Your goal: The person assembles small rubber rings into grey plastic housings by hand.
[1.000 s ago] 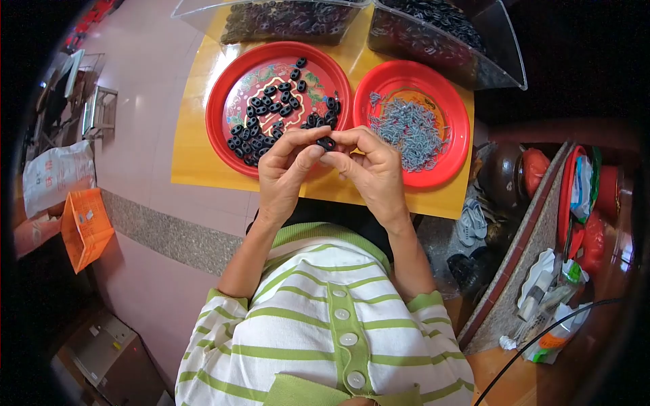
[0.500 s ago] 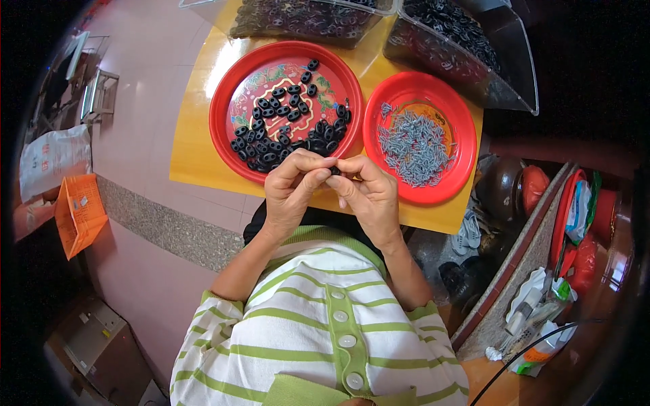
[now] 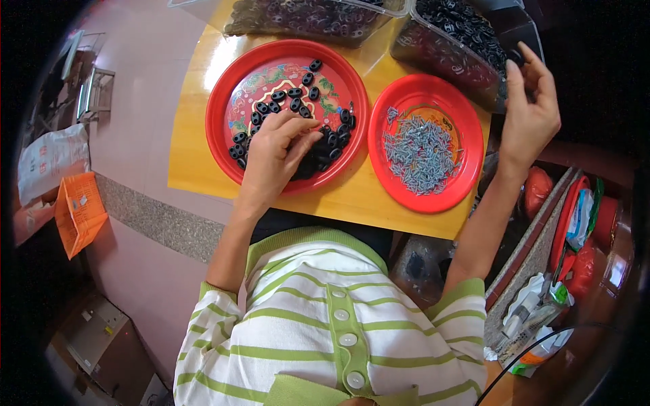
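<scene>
A round red tray [image 3: 215, 142] bears many small black plastic pieces [image 3: 294, 93], each with two holes. Over its lower part is my left hand [image 3: 276, 150], thumb and fingers closed in a pinch; what is between the tips is too small to make out. Out to the far right, my right hand [image 3: 531, 111] pinches a black plastic piece [image 3: 516, 55] between thumb and finger, at the outer side of the right clear bin [image 3: 455, 71]. A smaller red plate [image 3: 379, 159] holds a heap of small grey screws [image 3: 421, 154], with neither hand on it.
Both plates stand on a yellow tabletop [image 3: 186, 162]. Another clear bin [image 3: 305, 26] of dark pieces stands at the back. An orange basket [image 3: 80, 213] is off to the left. Bags and household items [image 3: 535, 311] crowd a ledge at the right.
My hands were together in front of the plates, around a small black piece. Now they are apart: the left over the red tray, the right out by the right bin with a black piece.
</scene>
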`<state>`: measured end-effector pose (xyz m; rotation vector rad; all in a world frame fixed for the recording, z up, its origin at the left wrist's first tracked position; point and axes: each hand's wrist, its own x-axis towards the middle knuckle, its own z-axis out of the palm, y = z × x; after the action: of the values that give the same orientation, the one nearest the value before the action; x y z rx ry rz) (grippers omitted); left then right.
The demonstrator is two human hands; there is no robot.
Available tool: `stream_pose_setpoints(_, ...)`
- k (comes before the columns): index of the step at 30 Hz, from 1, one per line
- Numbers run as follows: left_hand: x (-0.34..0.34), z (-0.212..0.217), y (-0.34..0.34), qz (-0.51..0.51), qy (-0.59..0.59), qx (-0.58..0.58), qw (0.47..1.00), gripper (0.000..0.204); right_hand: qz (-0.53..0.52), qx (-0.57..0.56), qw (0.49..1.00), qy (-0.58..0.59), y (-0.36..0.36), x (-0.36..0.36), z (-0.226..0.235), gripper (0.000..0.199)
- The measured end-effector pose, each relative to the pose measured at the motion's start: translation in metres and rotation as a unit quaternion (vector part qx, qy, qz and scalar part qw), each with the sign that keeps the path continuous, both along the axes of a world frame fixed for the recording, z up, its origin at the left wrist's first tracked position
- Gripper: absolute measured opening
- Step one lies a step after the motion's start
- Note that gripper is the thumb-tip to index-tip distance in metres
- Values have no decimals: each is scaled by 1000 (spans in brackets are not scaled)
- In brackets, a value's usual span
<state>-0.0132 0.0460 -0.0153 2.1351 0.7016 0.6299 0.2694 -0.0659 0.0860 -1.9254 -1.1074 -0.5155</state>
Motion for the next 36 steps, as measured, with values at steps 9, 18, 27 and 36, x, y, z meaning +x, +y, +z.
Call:
stream_pose_setpoints(9, 13, -4, 4, -23, 55, 63, 996, 21, -29, 66, 997, 34, -16, -1, -15, 18)
stream_pose_setpoints(18, 8, -2, 6, -7, 79, 11, 997, 21, 110, -138, 966, 191, -27, -52, -66, 9)
stream_pose_setpoints(27, 19, -2, -4, 0, 76, 65, 995, 18, 117, -221, 959, 134, -16, -50, -94, 11)
stream_pose_setpoints(36, 23, -2, -6, -6, 57, 49, 997, 18, 72, -286, 949, 115, -8, -48, -95, 12)
